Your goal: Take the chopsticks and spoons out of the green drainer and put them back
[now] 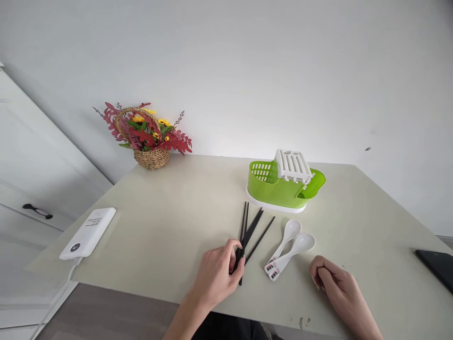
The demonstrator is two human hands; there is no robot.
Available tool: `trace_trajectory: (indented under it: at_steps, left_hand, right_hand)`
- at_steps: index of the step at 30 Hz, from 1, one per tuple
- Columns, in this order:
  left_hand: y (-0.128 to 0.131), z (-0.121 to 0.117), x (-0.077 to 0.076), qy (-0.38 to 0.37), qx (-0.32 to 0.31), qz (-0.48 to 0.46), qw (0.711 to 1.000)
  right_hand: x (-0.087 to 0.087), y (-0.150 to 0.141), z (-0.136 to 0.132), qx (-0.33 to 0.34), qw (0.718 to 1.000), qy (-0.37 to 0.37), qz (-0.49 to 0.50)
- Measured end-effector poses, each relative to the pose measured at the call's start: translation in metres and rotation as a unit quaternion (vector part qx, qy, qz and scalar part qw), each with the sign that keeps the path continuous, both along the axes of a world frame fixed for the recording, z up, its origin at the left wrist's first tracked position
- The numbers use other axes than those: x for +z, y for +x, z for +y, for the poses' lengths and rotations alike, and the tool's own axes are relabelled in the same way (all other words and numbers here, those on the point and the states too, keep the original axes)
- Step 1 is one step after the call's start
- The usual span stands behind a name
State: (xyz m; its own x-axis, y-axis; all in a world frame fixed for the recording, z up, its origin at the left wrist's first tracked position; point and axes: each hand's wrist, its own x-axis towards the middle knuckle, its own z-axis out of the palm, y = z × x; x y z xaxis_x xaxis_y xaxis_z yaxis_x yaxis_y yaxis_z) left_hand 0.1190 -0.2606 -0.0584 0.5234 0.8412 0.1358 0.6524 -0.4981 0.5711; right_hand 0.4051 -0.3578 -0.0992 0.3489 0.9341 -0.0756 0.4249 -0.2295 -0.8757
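Near the table's front edge, my left hand is closed round the lower part of some black chopsticks. Several of them fan out from the fingers, and their thin ends point away from me. Just right of them lie two white spoons, one partly over the other, with printed handles toward me. My right hand rests on the table to the right of the spoons, fingers curled in and nothing visible in them. Behind the chopsticks and spoons stands a green utensil holder with a white slotted rack on top.
A wicker basket of artificial flowers stands at the back left by the wall. A white power bank with a cable lies at the left edge. A black phone lies at the right. White cabinet doors are on the left.
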Motion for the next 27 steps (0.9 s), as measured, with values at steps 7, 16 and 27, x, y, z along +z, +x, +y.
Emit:
trace_trajectory:
  at_steps: [7, 16, 27]
  left_hand:
    - [0.006, -0.002, 0.006, 0.014, 0.003, 0.077, 0.997]
    - [0.028, 0.004, 0.029, 0.007, 0.037, 0.242, 0.97]
    - [0.009, -0.011, 0.044, -0.147, 0.089, 0.001, 0.985]
  right_hand:
    - [0.003, -0.002, 0.0, -0.01, 1.0, 0.009, 0.002]
    - [0.001, -0.002, 0.0, -0.01, 1.0, 0.011, 0.015]
    - [0.02, -0.032, -0.011, 0.009, 0.996, 0.088, 0.02]
